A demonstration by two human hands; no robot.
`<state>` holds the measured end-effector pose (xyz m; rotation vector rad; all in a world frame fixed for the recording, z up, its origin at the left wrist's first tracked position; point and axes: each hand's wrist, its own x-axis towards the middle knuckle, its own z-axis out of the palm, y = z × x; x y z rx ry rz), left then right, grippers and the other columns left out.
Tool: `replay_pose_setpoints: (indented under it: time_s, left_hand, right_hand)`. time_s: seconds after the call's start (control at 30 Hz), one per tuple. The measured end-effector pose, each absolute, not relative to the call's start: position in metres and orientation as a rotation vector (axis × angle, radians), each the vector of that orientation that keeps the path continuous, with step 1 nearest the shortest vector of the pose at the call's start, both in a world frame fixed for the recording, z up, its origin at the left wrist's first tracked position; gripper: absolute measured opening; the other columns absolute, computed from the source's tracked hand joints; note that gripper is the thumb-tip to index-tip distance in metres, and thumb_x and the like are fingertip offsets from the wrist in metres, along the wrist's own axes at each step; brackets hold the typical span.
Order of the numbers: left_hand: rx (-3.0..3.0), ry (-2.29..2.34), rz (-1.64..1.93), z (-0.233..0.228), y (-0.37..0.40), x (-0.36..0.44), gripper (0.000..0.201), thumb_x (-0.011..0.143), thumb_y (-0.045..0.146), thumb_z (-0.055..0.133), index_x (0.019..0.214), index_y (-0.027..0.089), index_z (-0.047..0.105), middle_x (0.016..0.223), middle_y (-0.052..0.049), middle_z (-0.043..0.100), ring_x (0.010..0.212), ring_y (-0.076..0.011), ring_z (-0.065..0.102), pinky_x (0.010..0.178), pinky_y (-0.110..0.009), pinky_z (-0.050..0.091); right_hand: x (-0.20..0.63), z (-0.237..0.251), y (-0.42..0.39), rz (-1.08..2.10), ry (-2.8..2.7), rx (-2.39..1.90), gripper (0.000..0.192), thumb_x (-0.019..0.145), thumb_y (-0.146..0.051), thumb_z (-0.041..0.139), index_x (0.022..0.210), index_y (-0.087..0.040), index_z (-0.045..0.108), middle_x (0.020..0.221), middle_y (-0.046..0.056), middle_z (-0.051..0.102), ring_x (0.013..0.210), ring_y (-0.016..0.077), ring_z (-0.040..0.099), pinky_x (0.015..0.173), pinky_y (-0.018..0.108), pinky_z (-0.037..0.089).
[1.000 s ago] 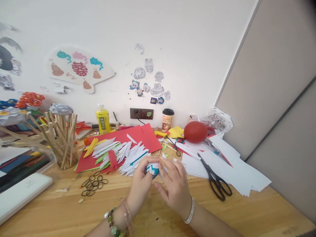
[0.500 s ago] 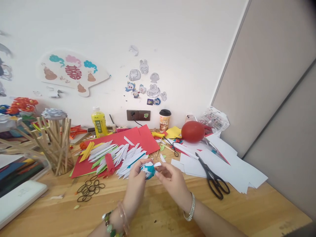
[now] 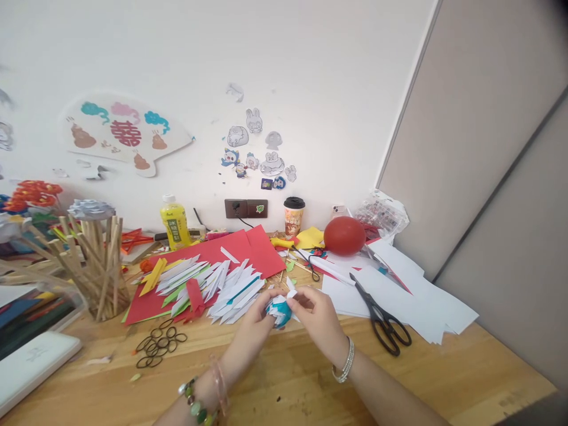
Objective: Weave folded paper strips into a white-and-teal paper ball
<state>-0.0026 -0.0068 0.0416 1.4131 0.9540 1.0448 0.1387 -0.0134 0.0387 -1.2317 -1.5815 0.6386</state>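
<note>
A small ball-like piece of folded paper (image 3: 280, 312), blue and white, is held above the table's middle. My left hand (image 3: 260, 310) is closed round its left side. With thumb and forefinger, my right hand (image 3: 315, 310) pinches a white paper strip (image 3: 291, 290) at the top right of the piece. The strip's pointed end sticks up between the hands. Fingers hide part of the folded paper. Just behind my left hand lies a pile of white folded paper strips (image 3: 235, 293) on red sheets (image 3: 266, 254).
Black scissors (image 3: 381, 319) lie right of my hands, on white paper sheets (image 3: 426, 296). Several black rubber bands (image 3: 160, 343) lie at left. A container of wooden sticks (image 3: 104, 266), a yellow bottle (image 3: 176, 225), a lidded cup (image 3: 293, 218) and a red balloon (image 3: 345, 235) stand farther back.
Both hands have shifted slightly right with the folded paper. The white strip, earlier lying nearly flat at the right side, now points upward.
</note>
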Motion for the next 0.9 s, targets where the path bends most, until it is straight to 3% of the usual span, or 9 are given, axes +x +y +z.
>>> replay_pose_setpoints:
  time_s: [0.13,0.23,0.33,0.5,0.7,0.9]
  left_hand:
    - [1.542,0.909,1.04,0.034,-0.003,-0.004,0.046,0.06,0.007,0.04,0.102,0.017,0.055,0.101,-0.005,0.062,0.09,-0.0188,0.057,0.076,-0.03,0.048]
    - [1.696,0.915,1.107,0.028,-0.002,-0.006,0.055,0.056,0.002,0.04,0.106,0.018,0.055,0.112,-0.005,0.059,0.106,-0.0207,0.051,0.093,-0.035,0.039]
    - [1.848,0.885,1.148,0.026,-0.002,-0.008,0.061,0.055,-0.001,0.039,0.109,0.021,0.055,0.117,-0.005,0.057,0.111,-0.0208,0.048,0.098,-0.038,0.034]
    - [1.893,0.86,1.25,0.026,-0.004,-0.007,0.055,0.056,-0.002,0.038,0.104,0.02,0.055,0.107,-0.005,0.058,0.104,-0.0198,0.051,0.093,-0.036,0.038]
    - [1.799,0.838,1.212,0.03,-0.006,-0.006,0.052,0.055,-0.002,0.037,0.099,0.019,0.053,0.1,-0.004,0.058,0.098,-0.0183,0.053,0.086,-0.032,0.042]
    - [1.791,0.833,1.23,0.032,-0.007,-0.006,0.05,0.054,-0.002,0.036,0.095,0.018,0.055,0.097,-0.004,0.059,0.095,-0.0182,0.054,0.084,-0.03,0.042]
  right_hand:
    - [0.142,0.039,-0.01,0.679,-1.539,-1.225,0.013,0.072,-0.025,0.059,0.082,-0.017,0.062,0.078,0.004,0.065,0.072,0.0169,0.06,0.065,0.028,0.049]
    - [0.144,0.04,-0.01,0.761,-1.536,-1.174,0.013,0.071,-0.024,0.061,0.082,-0.018,0.062,0.078,0.003,0.065,0.073,0.0169,0.061,0.067,0.028,0.05]
    - [0.144,0.04,-0.011,0.796,-1.519,-1.131,0.01,0.069,-0.024,0.062,0.078,-0.018,0.061,0.078,0.002,0.065,0.073,0.0166,0.061,0.068,0.028,0.05]
    - [0.144,0.041,-0.014,0.766,-1.533,-1.102,0.009,0.07,-0.025,0.062,0.07,-0.018,0.056,0.076,0.001,0.062,0.073,0.0157,0.059,0.068,0.028,0.05]
    - [0.147,0.046,-0.014,0.676,-1.661,-1.029,0.006,0.074,-0.022,0.059,0.079,-0.019,0.059,0.078,0.001,0.061,0.074,0.014,0.058,0.068,0.026,0.049]
    - [0.149,0.045,-0.016,0.336,-1.848,-1.023,0.007,0.079,-0.021,0.054,0.074,-0.019,0.058,0.075,0.002,0.059,0.073,0.0151,0.054,0.068,0.027,0.045]
